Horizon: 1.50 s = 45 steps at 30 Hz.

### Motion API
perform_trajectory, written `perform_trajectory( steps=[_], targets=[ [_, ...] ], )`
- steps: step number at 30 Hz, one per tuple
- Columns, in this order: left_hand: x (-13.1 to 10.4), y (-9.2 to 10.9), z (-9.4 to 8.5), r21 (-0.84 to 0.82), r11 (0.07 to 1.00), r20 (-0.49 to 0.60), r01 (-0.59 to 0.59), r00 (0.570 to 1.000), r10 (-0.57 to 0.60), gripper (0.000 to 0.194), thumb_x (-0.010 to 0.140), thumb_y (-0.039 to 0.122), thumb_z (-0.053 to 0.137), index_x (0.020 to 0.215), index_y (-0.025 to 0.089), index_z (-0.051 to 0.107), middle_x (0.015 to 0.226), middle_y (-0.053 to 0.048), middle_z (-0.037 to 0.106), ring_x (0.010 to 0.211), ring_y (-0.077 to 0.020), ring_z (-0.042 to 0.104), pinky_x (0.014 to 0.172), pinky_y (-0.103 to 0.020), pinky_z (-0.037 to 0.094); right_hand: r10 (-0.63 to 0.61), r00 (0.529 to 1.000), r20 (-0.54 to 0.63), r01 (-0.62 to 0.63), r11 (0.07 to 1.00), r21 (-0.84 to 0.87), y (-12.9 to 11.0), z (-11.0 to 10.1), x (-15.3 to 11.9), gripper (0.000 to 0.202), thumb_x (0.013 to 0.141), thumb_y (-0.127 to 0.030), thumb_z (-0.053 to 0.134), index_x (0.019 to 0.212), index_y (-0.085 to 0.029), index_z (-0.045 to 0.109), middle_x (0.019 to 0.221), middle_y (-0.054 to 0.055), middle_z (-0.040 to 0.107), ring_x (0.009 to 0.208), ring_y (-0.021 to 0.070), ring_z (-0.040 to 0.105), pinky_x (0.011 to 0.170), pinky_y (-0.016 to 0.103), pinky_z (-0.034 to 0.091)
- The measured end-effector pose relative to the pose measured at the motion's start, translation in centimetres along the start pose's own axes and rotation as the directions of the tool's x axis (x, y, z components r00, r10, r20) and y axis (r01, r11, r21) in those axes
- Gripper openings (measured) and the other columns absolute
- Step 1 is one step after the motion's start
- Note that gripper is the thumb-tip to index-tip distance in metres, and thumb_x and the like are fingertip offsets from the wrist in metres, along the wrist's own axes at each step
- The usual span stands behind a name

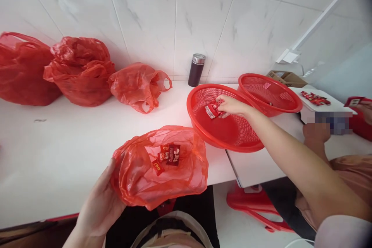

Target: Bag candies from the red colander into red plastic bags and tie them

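Note:
My left hand (pixel 101 197) grips the left side of a red plastic bag (pixel 133 182), which lies open at the table's front edge. Inside the bag are several small red and dark red snack packets (pixel 174 155). My right hand (pixel 231 106) reaches into a red perforated plastic basket (pixel 200 133) to the right of the bag. Its fingers are closed on small red and white snack packets (pixel 212 111), held over the basket's bottom. How many packets it holds is partly hidden by the fingers.
Red plastic bags (pixel 84 81) stand along the tiled wall, with a smaller crumpled bag (pixel 130 85) beside them. A dark thermos (pixel 196 70) stands behind the basket. A second red basket (pixel 286 102), a cardboard box (pixel 287 78), a packet-laden white tray (pixel 334 108) and a co-worker's hand (pixel 316 131) are at right.

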<state>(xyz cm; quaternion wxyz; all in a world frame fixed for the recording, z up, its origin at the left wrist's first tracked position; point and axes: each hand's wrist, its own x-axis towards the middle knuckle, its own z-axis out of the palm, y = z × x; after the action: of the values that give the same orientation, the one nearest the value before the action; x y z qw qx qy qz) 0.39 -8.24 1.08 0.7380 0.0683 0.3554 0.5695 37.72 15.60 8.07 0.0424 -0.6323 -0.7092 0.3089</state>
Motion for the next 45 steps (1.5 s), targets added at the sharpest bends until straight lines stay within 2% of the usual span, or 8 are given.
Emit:
perform_trajectory(
  steps=[7,16,25,28,33,38,41,45],
  targets=[
    [0.5,-0.5,1.4,-0.015,1.000,-0.012,0.015,1.000,-0.015,0.031,0.096,0.031,0.046,0.113,0.026,0.072,0.107,-0.004,0.076,0.089,-0.0232,0.074,0.082,-0.033,0.061,-0.400,0.916,-0.026,0.347,0.758,0.552,-7.0,0.1,-7.5,0.041,0.086,-0.020,0.056,0.125,-0.023,0.044,0.106,0.008,0.070,0.081,0.0187,0.071,0.067,0.032,0.058],
    [0.3,0.2,1.5,-0.020,1.000,0.021,0.005,1.000,-0.005,0.033,0.097,0.035,0.046,0.118,0.026,0.070,0.106,-0.005,0.076,0.090,-0.0234,0.074,0.082,-0.033,0.061,-0.607,0.778,0.160,0.625,0.726,-0.287,-11.5,12.8,-11.7,0.036,0.091,-0.010,0.042,0.116,-0.029,0.059,0.109,0.007,0.068,0.094,0.0253,0.066,0.072,0.035,0.052],
    [0.2,0.1,2.5,0.016,0.999,-0.147,-0.043,0.988,0.045,0.041,0.100,0.032,0.034,0.106,0.022,0.073,0.095,-0.007,0.078,0.077,-0.0228,0.075,0.069,-0.034,0.063,-0.481,0.831,-0.279,0.473,0.875,-0.100,-7.2,4.7,-8.1,0.015,0.093,-0.029,0.048,0.101,-0.023,0.059,0.105,0.004,0.068,0.095,0.0178,0.063,0.083,0.033,0.050],
    [0.3,0.2,2.4,0.003,1.000,-0.087,-0.021,0.996,0.021,0.038,0.100,0.031,0.036,0.108,0.023,0.073,0.097,-0.005,0.078,0.078,-0.0218,0.075,0.071,-0.032,0.063,-0.276,0.961,0.026,0.274,0.928,-0.252,-4.6,4.1,-5.3,0.021,0.084,-0.024,0.057,0.105,-0.023,0.061,0.110,0.007,0.067,0.097,0.0232,0.064,0.080,0.036,0.050],
    [0.3,0.0,1.8,0.026,0.999,-0.030,-0.025,0.999,0.025,0.032,0.098,0.029,0.043,0.109,0.024,0.072,0.101,-0.003,0.077,0.081,-0.0190,0.075,0.074,-0.027,0.062,-0.236,0.846,0.477,0.374,0.902,-0.218,-3.3,6.1,-2.4,0.024,0.077,-0.017,0.056,0.099,-0.023,0.064,0.096,0.004,0.070,0.079,0.0210,0.065,0.064,0.031,0.049],
    [-0.5,-0.2,2.6,0.174,0.979,-0.154,-0.103,0.979,0.131,0.023,0.093,0.027,0.054,0.105,0.023,0.073,0.094,-0.003,0.077,0.079,-0.0194,0.074,0.071,-0.026,0.061,-0.354,0.935,0.012,0.343,0.897,-0.277,-5.8,5.0,-2.0,0.044,0.084,-0.021,0.056,0.128,-0.023,0.054,0.116,0.010,0.066,0.096,0.0226,0.064,0.080,0.035,0.049],
    [-1.3,-0.4,3.5,0.333,0.931,-0.206,-0.150,0.952,0.227,0.037,0.080,0.032,0.072,0.115,0.026,0.068,0.102,-0.004,0.076,0.095,-0.0253,0.072,0.076,-0.028,0.061,-0.492,0.822,-0.287,0.448,0.870,-0.207,-8.4,5.7,-5.4,0.025,0.093,-0.025,0.046,0.116,-0.022,0.058,0.107,0.006,0.069,0.092,0.0177,0.064,0.082,0.032,0.048],
    [-2.4,-0.9,2.2,0.514,0.832,-0.164,-0.209,0.928,0.335,0.055,0.073,0.041,0.076,0.126,0.032,0.060,0.125,-0.003,0.068,0.111,-0.0291,0.064,0.082,-0.033,0.060,-0.631,0.771,-0.082,0.574,0.746,-0.337,-10.2,11.1,-12.3,0.019,0.095,-0.031,0.046,0.098,-0.021,0.062,0.086,0.004,0.069,0.070,0.0169,0.063,0.060,0.029,0.047]
  ],
)
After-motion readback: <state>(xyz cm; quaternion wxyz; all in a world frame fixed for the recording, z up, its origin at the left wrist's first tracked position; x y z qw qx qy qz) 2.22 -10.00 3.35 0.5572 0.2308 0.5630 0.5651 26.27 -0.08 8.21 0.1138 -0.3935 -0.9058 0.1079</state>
